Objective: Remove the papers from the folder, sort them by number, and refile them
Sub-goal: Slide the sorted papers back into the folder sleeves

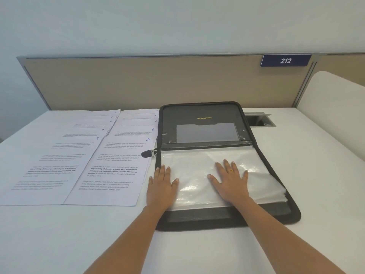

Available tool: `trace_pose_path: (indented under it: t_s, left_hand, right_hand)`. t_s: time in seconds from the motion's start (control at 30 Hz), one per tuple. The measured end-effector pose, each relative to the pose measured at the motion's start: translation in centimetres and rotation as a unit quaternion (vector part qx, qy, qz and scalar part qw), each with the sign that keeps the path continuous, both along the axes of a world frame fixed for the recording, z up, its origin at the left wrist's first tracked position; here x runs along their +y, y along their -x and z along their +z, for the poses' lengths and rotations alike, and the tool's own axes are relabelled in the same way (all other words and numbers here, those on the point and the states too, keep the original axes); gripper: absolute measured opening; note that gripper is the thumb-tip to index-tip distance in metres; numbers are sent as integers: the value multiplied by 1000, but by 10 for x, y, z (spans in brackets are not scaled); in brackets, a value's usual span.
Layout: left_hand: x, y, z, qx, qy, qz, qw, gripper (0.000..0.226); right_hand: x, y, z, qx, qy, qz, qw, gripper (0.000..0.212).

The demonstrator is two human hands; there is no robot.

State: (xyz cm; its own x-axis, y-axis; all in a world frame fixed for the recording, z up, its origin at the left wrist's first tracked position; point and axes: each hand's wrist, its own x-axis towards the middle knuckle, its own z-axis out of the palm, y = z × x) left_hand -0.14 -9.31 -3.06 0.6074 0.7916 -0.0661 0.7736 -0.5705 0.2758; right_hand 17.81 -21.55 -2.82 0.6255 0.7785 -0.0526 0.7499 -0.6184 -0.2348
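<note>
A black zip folder [203, 113] lies open on the white desk, its lid flat toward the back. Clear plastic sleeves [195, 167] fill its near half; whether they hold paper I cannot tell. My left hand [161, 184] rests flat on the folder's left edge, fingers straight. My right hand [230, 179] presses flat on the sleeves, fingers spread, a ring on one finger. Left of the folder lie two fanned columns of numbered printed papers: the left column [51, 165] shows odd numbers up to 9, the right column [114, 167] shows even numbers up to 10.
A beige partition [138, 82] with a blue 212 sign [285, 60] closes the desk's back. A cable hatch [258, 120] sits behind the folder's right corner. A white rounded panel [335, 107] rises at the right. The zip pull [147, 153] lies on the even papers.
</note>
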Motion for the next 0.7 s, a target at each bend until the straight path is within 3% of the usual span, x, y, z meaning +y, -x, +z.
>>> trace_pose_path:
  t_s: [0.33, 0.5, 0.7]
  left_hand:
    - [11, 16, 12, -11, 44, -60, 997, 56]
    - [14, 38, 15, -73, 22, -29, 997, 51]
    - [42, 75, 23, -80, 10, 40, 996, 50]
  right_hand:
    - [3, 2, 3, 2, 22, -6, 1000, 63]
    - [15, 12, 14, -10, 10, -3, 1000, 55]
    - [55, 48, 31, 6, -28, 56, 998, 47]
